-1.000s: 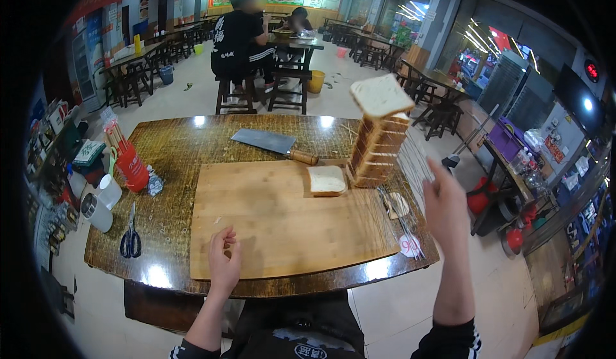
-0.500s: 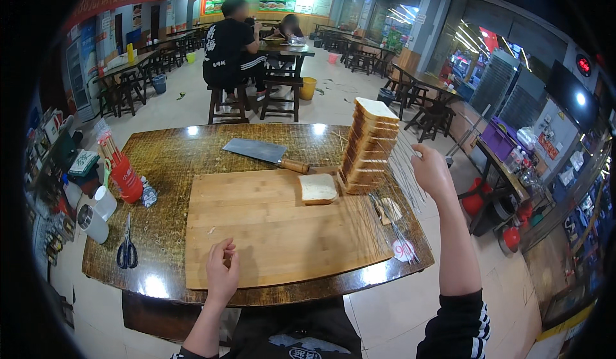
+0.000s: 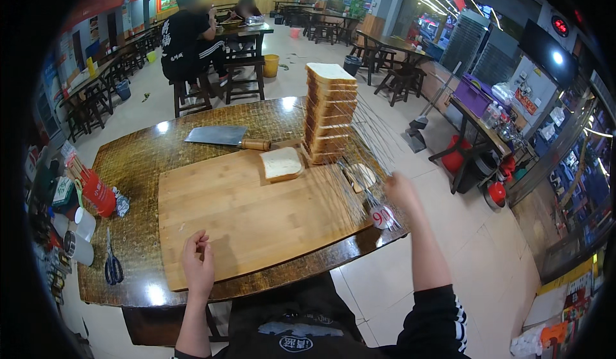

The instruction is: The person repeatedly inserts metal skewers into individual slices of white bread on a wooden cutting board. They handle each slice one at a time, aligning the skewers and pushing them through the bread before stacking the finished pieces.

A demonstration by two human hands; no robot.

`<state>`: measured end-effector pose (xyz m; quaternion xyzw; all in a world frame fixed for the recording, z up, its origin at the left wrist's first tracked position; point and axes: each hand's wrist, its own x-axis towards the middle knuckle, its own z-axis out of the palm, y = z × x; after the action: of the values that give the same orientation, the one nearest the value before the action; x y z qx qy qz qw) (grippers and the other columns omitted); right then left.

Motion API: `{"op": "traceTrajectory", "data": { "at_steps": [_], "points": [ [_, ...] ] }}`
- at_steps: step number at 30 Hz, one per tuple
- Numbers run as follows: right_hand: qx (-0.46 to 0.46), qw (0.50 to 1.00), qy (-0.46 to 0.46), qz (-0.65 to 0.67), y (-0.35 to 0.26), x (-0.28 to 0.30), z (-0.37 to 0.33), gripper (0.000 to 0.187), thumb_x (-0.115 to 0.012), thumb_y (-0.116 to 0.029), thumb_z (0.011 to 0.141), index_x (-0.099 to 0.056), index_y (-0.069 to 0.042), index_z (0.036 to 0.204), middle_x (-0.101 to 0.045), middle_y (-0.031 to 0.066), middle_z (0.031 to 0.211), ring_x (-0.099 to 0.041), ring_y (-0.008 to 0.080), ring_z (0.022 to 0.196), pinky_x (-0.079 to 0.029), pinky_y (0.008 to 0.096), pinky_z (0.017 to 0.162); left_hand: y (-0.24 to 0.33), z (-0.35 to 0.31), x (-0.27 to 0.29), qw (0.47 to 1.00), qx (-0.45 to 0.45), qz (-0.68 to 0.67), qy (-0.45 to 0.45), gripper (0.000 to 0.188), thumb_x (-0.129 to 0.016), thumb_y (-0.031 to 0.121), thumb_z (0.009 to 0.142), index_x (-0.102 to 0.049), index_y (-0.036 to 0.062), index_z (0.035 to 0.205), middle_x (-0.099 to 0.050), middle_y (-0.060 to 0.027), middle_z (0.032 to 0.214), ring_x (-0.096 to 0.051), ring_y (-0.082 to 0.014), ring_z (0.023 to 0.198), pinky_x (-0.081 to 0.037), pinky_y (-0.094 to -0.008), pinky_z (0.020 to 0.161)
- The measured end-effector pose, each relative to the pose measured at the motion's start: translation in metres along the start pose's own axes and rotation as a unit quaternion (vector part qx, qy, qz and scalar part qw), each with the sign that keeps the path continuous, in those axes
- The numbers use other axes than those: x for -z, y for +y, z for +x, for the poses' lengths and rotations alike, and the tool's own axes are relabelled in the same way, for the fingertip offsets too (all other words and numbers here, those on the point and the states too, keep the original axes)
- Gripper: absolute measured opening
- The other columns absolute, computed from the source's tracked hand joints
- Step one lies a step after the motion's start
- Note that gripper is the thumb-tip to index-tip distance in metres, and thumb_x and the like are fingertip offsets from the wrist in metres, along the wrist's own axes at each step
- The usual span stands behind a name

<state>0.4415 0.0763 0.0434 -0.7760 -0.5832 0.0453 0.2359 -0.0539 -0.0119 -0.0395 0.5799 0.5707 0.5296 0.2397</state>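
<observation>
My left hand [image 3: 199,263] hovers at the near left edge of a wooden cutting board [image 3: 218,211], fingers loosely bent, thumb apart, nothing in it. Off the board's right side, my right hand [image 3: 404,194] is close to a spread of thin, wire-like strands [image 3: 375,128]; motion smears its fingers. These strands fan out beside and in front of a tall stack of sliced bread [image 3: 328,112]. One bread slice [image 3: 282,164] lies flat at the board's far edge. Right of the stack, a pale rounded piece [image 3: 361,178] sits partly behind the strands, near a round red-and-white tag [image 3: 383,216].
A cleaver [image 3: 218,135] lies beyond the board. On the left are scissors [image 3: 113,261], a red holder with sticks [image 3: 99,193], a white cup [image 3: 85,223] and a metal-topped canister [image 3: 78,248]. Two people sit at a far table; stools stand around the room.
My right hand has come down and nearer, toward the tag. The whole view has turned, shifting the table leftward in the picture. My left hand stays near the board's front edge.
</observation>
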Motion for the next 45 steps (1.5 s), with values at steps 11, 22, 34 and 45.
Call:
{"op": "traceTrajectory", "data": {
  "at_steps": [11, 22, 34, 45],
  "points": [
    [0.114, 0.993, -0.001, -0.038, 0.025, -0.071, -0.013, 0.012, -0.057, -0.004, 0.085, -0.054, 0.006, 0.092, -0.063, 0.033, 0.093, -0.062, 0.0498, 0.093, -0.05, 0.0548, 0.081, 0.062, 0.117, -0.103, 0.93, -0.213, 0.161, -0.253, 0.036, -0.069, 0.019, 0.087, -0.06, 0.0049, 0.119, -0.057, -0.0162, 0.121, -0.051, -0.0341, 0.118, -0.043, -0.0419, 0.102],
    [-0.208, 0.679, -0.02, 0.704, 0.036, 0.004, -0.132, 0.009, -0.048, -0.012, 0.101, -0.053, -0.005, 0.1, -0.046, -0.0013, 0.067, -0.036, 0.0062, 0.053, -0.031, 0.0237, 0.047, 0.048, 0.212, -0.217, 0.821, -0.187, 0.381, -0.383, 0.105, -0.08, 0.059, 0.065, -0.033, 0.0186, 0.149, -0.029, -0.0275, 0.153, -0.029, -0.0473, 0.14, -0.019, -0.0623, 0.115],
    [-0.224, 0.417, -0.228, 0.851, -0.019, -0.043, -0.367, 0.029, -0.056, -0.032, 0.1, -0.05, -0.011, 0.121, -0.054, 0.0027, 0.078, -0.048, 0.012, 0.064, -0.042, 0.0284, 0.057, 0.071, 0.132, -0.122, 0.958, -0.152, 0.165, -0.176, 0.105, -0.085, 0.035, 0.068, -0.026, 0.0155, 0.153, -0.031, -0.0203, 0.138, -0.035, -0.0387, 0.129, -0.031, -0.0441, 0.113],
    [-0.036, 0.963, 0.112, 0.241, 0.078, -0.05, -0.109, 0.017, -0.063, -0.016, 0.092, -0.065, 0.001, 0.096, -0.061, 0.0037, 0.081, -0.053, 0.0108, 0.067, -0.045, 0.0279, 0.06, 0.027, 0.037, -0.022, 0.981, -0.035, 0.175, -0.079, 0.087, -0.084, 0.015, 0.068, -0.035, 0.0003, 0.138, -0.037, -0.0201, 0.137, -0.039, -0.0367, 0.13, -0.034, -0.0435, 0.111]
  ]
}}
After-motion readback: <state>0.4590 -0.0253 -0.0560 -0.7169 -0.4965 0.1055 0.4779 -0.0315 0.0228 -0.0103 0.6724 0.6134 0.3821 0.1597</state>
